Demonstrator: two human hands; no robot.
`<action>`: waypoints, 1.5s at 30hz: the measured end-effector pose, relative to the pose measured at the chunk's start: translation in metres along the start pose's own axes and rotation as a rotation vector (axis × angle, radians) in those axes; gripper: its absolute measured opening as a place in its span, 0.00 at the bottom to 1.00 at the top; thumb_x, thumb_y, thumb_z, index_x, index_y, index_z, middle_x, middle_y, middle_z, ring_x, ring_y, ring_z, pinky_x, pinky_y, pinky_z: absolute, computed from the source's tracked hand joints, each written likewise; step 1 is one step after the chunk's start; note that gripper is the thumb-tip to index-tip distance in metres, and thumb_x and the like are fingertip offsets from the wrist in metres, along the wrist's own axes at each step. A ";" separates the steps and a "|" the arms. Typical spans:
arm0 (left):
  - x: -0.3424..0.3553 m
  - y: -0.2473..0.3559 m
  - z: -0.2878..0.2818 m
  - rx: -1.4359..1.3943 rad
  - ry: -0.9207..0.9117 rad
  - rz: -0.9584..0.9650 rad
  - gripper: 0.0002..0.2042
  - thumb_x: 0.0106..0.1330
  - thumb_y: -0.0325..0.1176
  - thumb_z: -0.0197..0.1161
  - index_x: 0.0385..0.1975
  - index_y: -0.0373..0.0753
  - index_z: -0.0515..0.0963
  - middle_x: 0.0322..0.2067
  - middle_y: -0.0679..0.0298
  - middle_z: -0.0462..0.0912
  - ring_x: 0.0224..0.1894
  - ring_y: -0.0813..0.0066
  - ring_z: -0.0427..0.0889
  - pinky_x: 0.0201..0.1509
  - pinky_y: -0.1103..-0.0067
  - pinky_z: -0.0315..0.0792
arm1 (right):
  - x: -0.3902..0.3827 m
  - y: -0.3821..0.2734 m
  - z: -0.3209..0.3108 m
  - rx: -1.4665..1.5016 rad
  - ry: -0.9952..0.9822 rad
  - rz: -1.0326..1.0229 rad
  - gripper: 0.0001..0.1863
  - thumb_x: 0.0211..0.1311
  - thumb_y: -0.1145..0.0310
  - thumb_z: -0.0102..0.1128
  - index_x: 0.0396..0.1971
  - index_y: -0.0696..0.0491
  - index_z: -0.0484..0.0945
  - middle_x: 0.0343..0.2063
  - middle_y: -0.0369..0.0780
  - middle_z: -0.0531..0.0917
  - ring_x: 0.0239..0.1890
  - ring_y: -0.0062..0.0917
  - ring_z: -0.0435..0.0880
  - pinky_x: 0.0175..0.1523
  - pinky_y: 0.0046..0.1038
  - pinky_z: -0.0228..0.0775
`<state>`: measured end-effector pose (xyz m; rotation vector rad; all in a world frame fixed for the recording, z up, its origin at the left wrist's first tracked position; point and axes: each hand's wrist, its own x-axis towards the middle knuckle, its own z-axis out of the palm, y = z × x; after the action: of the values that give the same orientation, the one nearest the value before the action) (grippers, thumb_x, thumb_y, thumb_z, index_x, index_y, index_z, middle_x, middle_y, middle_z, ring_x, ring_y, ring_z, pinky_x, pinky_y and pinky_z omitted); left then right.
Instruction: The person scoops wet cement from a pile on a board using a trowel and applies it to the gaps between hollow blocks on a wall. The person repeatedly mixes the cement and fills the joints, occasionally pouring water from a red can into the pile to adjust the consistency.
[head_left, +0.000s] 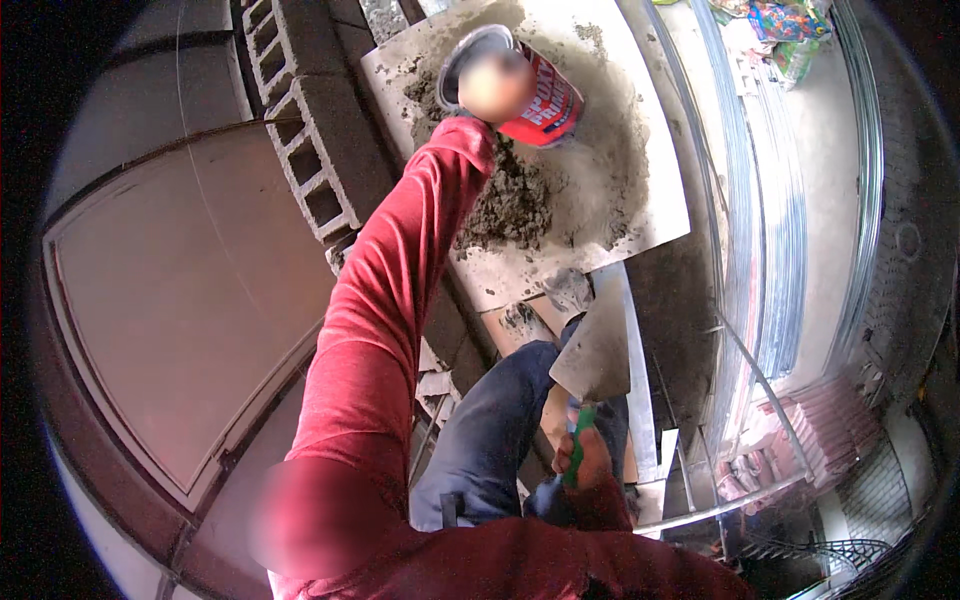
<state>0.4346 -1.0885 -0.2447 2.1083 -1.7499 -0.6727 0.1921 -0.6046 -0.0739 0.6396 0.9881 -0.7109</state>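
Note:
My left hand (488, 90), its fingers blurred, grips a red bucket (545, 115) with a dark rim, tilted over a pale board (655, 200). Wet grey mortar (505, 200) is heaped on the board below the bucket, with smears around it. Low at the centre right, my right hand (585, 452) is closed round the green handle of a metal trowel (592, 345), its broad blade pointing away from me, short of the board.
Hollow concrete blocks (300, 150) line the board's left, beside a brown panel (170, 310). Long metal strips (770, 220) run along the right, with coloured bags (785, 30) at their far end and pinkish stacked material (820, 430) nearer. My legs (480, 430) are below the board.

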 end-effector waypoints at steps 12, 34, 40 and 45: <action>0.139 -0.097 0.028 0.621 0.238 0.256 0.12 0.53 0.42 0.58 0.35 0.47 0.79 0.38 0.58 0.81 0.43 0.61 0.79 0.50 0.68 0.68 | -0.016 -0.069 0.013 0.044 -0.137 0.011 0.15 0.63 0.60 0.50 0.48 0.48 0.68 0.21 0.32 0.72 0.18 0.21 0.70 0.24 0.23 0.64; -0.403 0.038 -0.014 -0.875 -0.442 -0.769 0.28 0.58 0.36 0.63 0.58 0.34 0.64 0.47 0.52 0.75 0.46 0.65 0.76 0.52 0.75 0.69 | 0.490 -0.268 0.304 -2.814 0.091 -0.689 0.23 0.47 0.54 0.63 0.42 0.50 0.77 0.39 0.45 0.81 0.43 0.41 0.80 0.48 0.38 0.73; -0.379 0.003 0.005 -0.935 -0.349 -0.812 0.24 0.57 0.36 0.62 0.54 0.35 0.68 0.37 0.56 0.79 0.35 0.66 0.78 0.42 0.75 0.72 | 0.510 -0.211 0.298 -2.886 0.038 -0.648 0.20 0.49 0.60 0.63 0.44 0.48 0.75 0.38 0.48 0.81 0.44 0.43 0.79 0.50 0.39 0.72; -0.391 -0.005 0.008 -0.799 -0.241 -0.914 0.23 0.57 0.38 0.62 0.52 0.36 0.71 0.36 0.56 0.79 0.33 0.65 0.79 0.40 0.75 0.72 | 0.434 -0.235 0.243 -2.858 0.119 -0.699 0.19 0.54 0.59 0.59 0.43 0.53 0.72 0.37 0.51 0.80 0.43 0.46 0.79 0.48 0.42 0.71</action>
<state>0.3801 -0.7046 -0.1953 2.1307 -0.3095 -1.5703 0.2941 -1.0352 -0.4013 -2.1933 1.2496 0.6421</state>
